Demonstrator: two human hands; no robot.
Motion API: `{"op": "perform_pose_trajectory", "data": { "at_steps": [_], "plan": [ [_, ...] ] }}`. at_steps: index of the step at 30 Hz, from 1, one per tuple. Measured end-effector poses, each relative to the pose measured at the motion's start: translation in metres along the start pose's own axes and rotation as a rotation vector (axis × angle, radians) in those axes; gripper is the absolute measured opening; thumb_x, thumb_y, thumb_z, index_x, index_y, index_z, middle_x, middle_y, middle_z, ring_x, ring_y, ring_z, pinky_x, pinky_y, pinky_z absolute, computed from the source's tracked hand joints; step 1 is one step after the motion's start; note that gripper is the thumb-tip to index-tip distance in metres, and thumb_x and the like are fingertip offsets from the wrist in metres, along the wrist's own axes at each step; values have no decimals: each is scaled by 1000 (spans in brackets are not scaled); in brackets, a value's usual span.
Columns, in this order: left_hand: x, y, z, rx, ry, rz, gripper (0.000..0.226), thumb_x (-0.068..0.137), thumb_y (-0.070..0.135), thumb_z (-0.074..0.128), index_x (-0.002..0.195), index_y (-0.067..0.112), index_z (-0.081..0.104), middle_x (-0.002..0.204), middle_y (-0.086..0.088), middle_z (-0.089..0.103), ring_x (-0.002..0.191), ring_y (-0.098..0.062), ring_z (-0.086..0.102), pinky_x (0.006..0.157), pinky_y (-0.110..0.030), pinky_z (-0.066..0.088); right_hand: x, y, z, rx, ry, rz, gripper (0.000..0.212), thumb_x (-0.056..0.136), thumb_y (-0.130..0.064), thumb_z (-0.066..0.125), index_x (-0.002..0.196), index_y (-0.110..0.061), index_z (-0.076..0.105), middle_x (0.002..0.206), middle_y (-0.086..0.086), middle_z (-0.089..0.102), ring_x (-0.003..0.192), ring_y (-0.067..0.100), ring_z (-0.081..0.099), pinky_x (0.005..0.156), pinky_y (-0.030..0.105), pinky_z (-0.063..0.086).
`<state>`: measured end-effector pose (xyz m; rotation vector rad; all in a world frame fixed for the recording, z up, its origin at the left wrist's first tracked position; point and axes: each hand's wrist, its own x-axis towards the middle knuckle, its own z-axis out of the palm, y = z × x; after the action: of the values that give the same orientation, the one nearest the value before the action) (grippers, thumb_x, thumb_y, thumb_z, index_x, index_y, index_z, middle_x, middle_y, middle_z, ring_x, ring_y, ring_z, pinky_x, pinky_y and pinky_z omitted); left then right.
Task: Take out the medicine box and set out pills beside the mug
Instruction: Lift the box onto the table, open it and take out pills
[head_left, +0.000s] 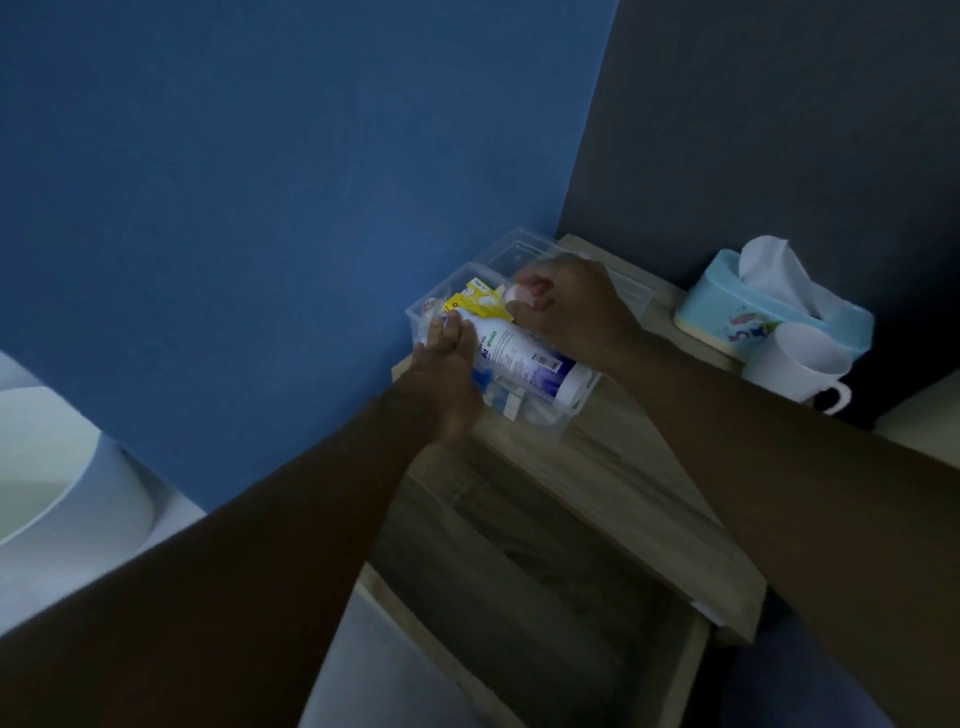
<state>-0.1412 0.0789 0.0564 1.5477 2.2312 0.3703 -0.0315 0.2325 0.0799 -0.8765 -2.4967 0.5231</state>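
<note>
A clear plastic medicine box (566, 413) stands on the wooden nightstand (618, 467) against the blue wall, its lid open behind it. Inside lie a white bottle (524, 358) with green and blue print, a yellow packet (480, 304) and other small items. My left hand (447, 374) rests on the bottle's neck end at the box's near-left side. My right hand (566, 306) reaches into the back of the box with its fingers closed on a small pinkish-white item (522, 296). The white mug (797, 364) stands to the right, handle facing me.
A light blue tissue box (727, 306) with a tissue sticking up sits behind the mug. The nightstand's drawer (545, 597) is pulled open below the top. A white bed edge (62, 493) is at the left.
</note>
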Motion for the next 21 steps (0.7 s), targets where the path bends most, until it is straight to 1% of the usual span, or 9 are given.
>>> {"op": "perform_pose_trajectory", "data": {
  "at_steps": [2, 3, 5, 6, 9, 11, 13, 16, 21],
  "plan": [
    [-3, 0, -8, -171, 23, -3, 68, 98, 14, 45, 156, 8, 9, 166, -9, -1, 153, -25, -4, 124, -39, 4, -17, -3, -9, 34, 24, -26, 34, 79, -33, 75, 109, -17, 74, 99, 0, 64, 80, 9, 62, 73, 16, 46],
    [-5, 1, -10, -283, 65, -12, 64, 99, 14, 45, 156, 11, 16, 165, -9, 9, 152, -24, 12, 122, -34, 15, -26, -3, -14, 57, 32, -31, 34, 78, -31, 77, 109, -17, 74, 99, -1, 64, 77, 7, 62, 72, 15, 47],
    [-12, 5, -8, -546, 190, -71, 54, 100, 17, 45, 152, 20, 33, 154, -10, 40, 122, -20, 55, 98, -17, 42, -42, -5, -24, 124, 42, -28, 35, 79, -27, 79, 112, -16, 74, 99, -5, 64, 72, -1, 63, 70, 13, 52],
    [-16, 10, -7, -665, 238, -108, 49, 100, 20, 45, 148, 23, 40, 147, -9, 49, 111, -16, 61, 90, -13, 44, -51, -6, -28, 158, 48, -23, 35, 79, -25, 79, 112, -15, 74, 97, -7, 65, 72, -5, 64, 70, 12, 53],
    [-25, 26, 0, -946, 257, -131, 40, 101, 30, 47, 139, 20, 55, 144, 0, 54, 127, -10, 52, 109, -23, 37, -75, -10, -38, 239, 73, -25, 37, 78, -23, 82, 114, -16, 74, 96, -9, 70, 75, -3, 67, 72, 12, 54],
    [-32, 35, 7, -1103, 194, -130, 35, 99, 35, 52, 127, 19, 66, 134, 0, 64, 124, -9, 56, 112, -32, 38, -89, -12, -45, 239, 79, -67, 38, 79, -26, 81, 115, -17, 74, 96, -6, 71, 79, 1, 67, 72, 10, 53],
    [-41, 44, 13, -1213, 118, -123, 32, 97, 37, 52, 115, 20, 72, 123, 2, 71, 120, -10, 60, 109, -35, 40, -101, -13, -50, 213, 81, -120, 38, 82, -26, 78, 118, -16, 72, 96, -6, 70, 83, 2, 65, 71, 9, 52],
    [-52, 57, 20, -1385, 12, -93, 35, 99, 34, 50, 119, 12, 70, 117, -4, 74, 116, -13, 66, 98, -31, 47, -114, -14, -56, 222, 81, -149, 33, 82, -17, 78, 115, -15, 74, 97, -2, 71, 83, 5, 67, 76, 14, 54],
    [-61, 78, 29, -1511, -24, -101, 37, 100, 24, 49, 125, 1, 64, 120, -15, 70, 113, -17, 68, 99, -26, 51, -130, -11, -67, 195, 75, -193, 28, 83, -15, 76, 110, -13, 76, 101, 1, 72, 85, 9, 69, 82, 23, 56]
  ]
}}
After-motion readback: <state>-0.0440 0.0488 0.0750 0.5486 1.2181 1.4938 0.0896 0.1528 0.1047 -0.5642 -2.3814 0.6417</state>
